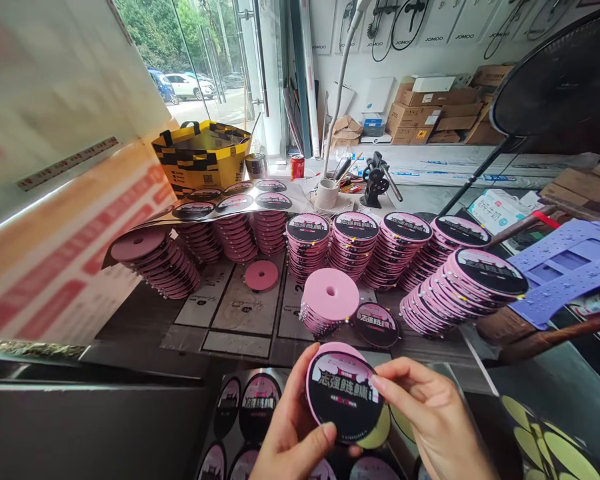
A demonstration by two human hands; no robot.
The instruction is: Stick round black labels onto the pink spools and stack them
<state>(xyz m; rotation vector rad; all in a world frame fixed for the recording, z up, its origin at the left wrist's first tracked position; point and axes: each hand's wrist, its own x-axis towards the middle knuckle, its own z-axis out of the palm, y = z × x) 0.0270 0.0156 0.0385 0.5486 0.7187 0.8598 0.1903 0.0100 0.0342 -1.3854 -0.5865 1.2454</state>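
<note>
Fingers (325, 437) of our left hand (290, 430) curl around one pink disc (337, 348), the thumb pressed to its lower front. One round black label (347, 417) covers most of that disc's face, and we pinch the label's right edge between the thumb and forefinger of our right hand (425, 407). We hold the pair tilted up at the near edge of the tabletop (245, 313), above a label sheet (236, 443); our hands hide too much of that sheet for us to count its labels.

Beyond, we count at least ten stacks of discs. Five labelled stacks (307, 250) stand to the right, the outermost leaning. One front stack (327, 300) shows a bare pink top, with one loose labelled disc (377, 325) just beside it. To the left we see one leaning stack (157, 263) and three more stacks (236, 237) beneath a second sheet (253, 208), which shows six round labels. One single pink disc (270, 280) lies flat between the two groups.

Farther back, we have one yellow bag (207, 160), one red can (297, 168) and one white cup (327, 195).
</note>
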